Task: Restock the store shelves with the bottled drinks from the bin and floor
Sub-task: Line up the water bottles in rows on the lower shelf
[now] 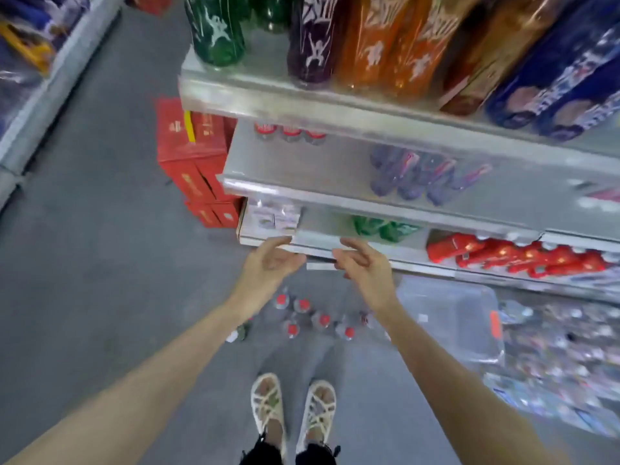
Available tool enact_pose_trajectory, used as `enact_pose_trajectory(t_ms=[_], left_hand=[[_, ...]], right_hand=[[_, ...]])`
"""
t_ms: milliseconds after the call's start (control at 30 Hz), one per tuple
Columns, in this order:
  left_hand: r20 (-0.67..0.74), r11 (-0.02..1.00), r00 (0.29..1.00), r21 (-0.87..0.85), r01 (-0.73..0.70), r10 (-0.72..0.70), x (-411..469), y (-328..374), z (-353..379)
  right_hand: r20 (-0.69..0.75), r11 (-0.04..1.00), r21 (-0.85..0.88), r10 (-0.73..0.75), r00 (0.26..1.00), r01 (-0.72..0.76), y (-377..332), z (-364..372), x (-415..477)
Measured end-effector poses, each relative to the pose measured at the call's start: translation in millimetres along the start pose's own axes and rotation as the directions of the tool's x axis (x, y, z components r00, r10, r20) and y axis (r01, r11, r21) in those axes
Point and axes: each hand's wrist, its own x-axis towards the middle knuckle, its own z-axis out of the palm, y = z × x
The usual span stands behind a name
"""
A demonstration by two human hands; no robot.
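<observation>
Bottles (312, 318): small, clear w/ red caps, upright on floor (100, 280) (blurred), 6 o'clock of hands.
L hand (268, 263): empty, fingers relaxed.
R hand (364, 268): same.

The cluster of small red-capped clear plastic bottles (303, 318) stands on the grey concrete floor (100, 263) in front of the grey metal shelf unit (335, 199). The clear rectangular plastic bin (449, 317) sits on the floor just right of them. Stacked red cardboard cartons (191, 156) stand at the unit's left end. Tall plastic bottles (369, 38) line its top tier. The left hand (268, 263) and right hand (362, 266) hover side by side, apart, before the lowest tier's edge, above the cluster.
</observation>
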Motion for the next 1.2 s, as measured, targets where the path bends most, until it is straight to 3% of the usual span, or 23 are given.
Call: enact_pose_trajectory(t_ms=[233, 467, 600, 700, 967, 1200], left_hand=[[-0.063, 0.982, 0.98, -0.008, 0.187, -0.187, 33.0, -178.5, 2.5], [-0.125, 0.944, 0.937, 0.001, 0.329, -0.327, 50.3, -335.1, 2.8], [-0.127, 0.921, 0.913, -0.019, 0.389, -0.388, 59.4, -396.8, 6.0], [-0.134, 0.901, 0.891, -0.063, 0.43, -0.434, 69.2, -429.6, 8.8], [-0.13, 0.881, 0.872, -0.11, 0.46, -0.471, 89.7, -472.6, 15.7], [-0.127, 0.885, 0.876, -0.1, 0.455, -0.465, 84.0, -463.2, 16.1]], right_hand=[[0.006, 0.97, 0.004, 0.243, 0.97, -0.243, 162.0, 52.7, 14.1], [-0.044, 0.946, -0.11, 0.303, 0.952, -0.306, 310.3, 104.9, 32.3], [-0.002, 0.91, -0.176, 0.38, 0.925, -0.374, 383.4, 131.1, 45.7], [0.016, 0.888, -0.271, 0.391, 0.92, -0.372, 420.1, 146.6, 56.8], [-0.018, 0.906, -0.251, 0.348, 0.937, -0.341, 470.6, 175.9, 81.6], [-0.047, 0.928, -0.252, 0.27, 0.962, -0.273, 452.0, 170.1, 84.5]])
